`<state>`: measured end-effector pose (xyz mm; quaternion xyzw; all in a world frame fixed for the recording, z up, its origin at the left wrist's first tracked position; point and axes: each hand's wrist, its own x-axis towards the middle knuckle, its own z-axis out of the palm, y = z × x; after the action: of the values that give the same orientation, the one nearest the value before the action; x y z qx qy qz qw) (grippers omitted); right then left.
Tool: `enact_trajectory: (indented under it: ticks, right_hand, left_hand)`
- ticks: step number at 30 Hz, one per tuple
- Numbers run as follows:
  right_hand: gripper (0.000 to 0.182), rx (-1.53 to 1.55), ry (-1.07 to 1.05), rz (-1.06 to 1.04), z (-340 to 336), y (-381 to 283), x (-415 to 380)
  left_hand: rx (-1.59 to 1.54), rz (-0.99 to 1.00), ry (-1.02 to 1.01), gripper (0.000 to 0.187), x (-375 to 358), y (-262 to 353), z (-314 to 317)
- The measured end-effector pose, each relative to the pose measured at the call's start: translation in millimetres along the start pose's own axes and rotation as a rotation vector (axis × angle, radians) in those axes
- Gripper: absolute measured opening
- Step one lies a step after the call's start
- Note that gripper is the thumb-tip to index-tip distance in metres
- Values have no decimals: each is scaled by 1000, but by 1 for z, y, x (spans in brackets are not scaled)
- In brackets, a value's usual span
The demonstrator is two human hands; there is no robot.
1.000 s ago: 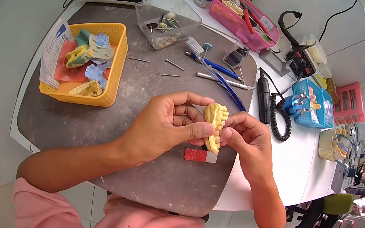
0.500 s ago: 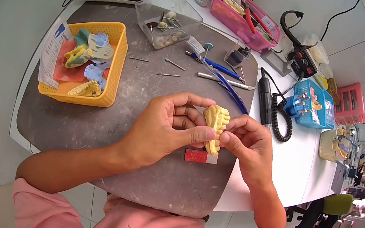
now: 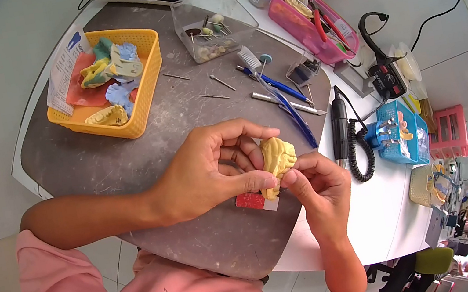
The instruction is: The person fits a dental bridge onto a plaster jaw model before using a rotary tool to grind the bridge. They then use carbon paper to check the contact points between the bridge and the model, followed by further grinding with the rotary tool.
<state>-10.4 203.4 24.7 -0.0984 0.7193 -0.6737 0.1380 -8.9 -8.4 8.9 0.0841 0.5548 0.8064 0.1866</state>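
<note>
A yellow dental cast (image 3: 277, 158) with moulded teeth is held up between both hands above the grey mat. My left hand (image 3: 206, 166) grips its left side, thumb on the lower part and index finger at the top edge. From the right, my right hand (image 3: 318, 184) pinches the toothed edge between thumb and curled fingers. Just below the cast, a red and white block (image 3: 250, 201) lies on the mat, partly hidden by the cast and my left hand.
A yellow basket (image 3: 144, 108) holds casts and papers at upper left. Burs, a brush, a blue pen (image 3: 279, 84) and a knife (image 3: 285, 102) lie beyond my hands. A clear box (image 3: 217, 46), pink basket (image 3: 315, 39) and black handpiece (image 3: 340, 128) stand farther right.
The cast has turned slightly, showing more of its ridged inner face. The fingers of both hands have shifted a little around it.
</note>
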Motion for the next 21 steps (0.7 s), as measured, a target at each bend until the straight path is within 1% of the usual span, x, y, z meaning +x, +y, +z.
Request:
enact_trajectory:
  ticks: [4,7,9,10,11,12,13,14,15,16,18,19,20,21]
  right_hand:
    - [15,15,-9,10,-1,0,1]
    - [15,-27,12,-19,0,-2,1]
    - [17,-190,-24,-108,-3,-2,3]
    - [17,-189,-21,-111,-1,-1,4]
    - [20,-235,25,-216,2,1,7]
    - [24,-280,73,-321,4,1,9]
    - [24,-277,75,-328,5,1,7]
    - [27,-282,74,-276,6,1,4]
    - [30,-287,72,-224,6,1,2]
    - [30,-283,74,-231,6,2,2]
    - [31,-113,90,-160,3,3,2]
    - [31,-111,94,-164,3,2,2]
    - [30,-69,102,-124,3,-1,2]
    - [30,-26,108,-83,2,-3,1]
  left_hand:
    - [40,2,3,55,-1,3,0]
    - [41,2,-2,55,-1,3,1]
    - [33,-2,-8,55,1,-1,0]
    - [17,39,-7,54,2,-6,-1]
    - [4,82,-7,54,4,-9,-2]
    - [10,84,-10,54,4,-8,-2]
    - [-59,72,33,53,4,-7,-1]
    - [-128,61,77,52,4,-6,-1]
    - [-120,65,78,52,4,-4,-1]
    - [-128,43,86,51,3,-4,-2]
    - [-132,22,90,51,2,-1,-1]
    - [-89,-21,114,49,0,0,0]
    - [-47,-63,138,48,0,1,0]
    - [-46,-62,135,48,-1,-1,-1]
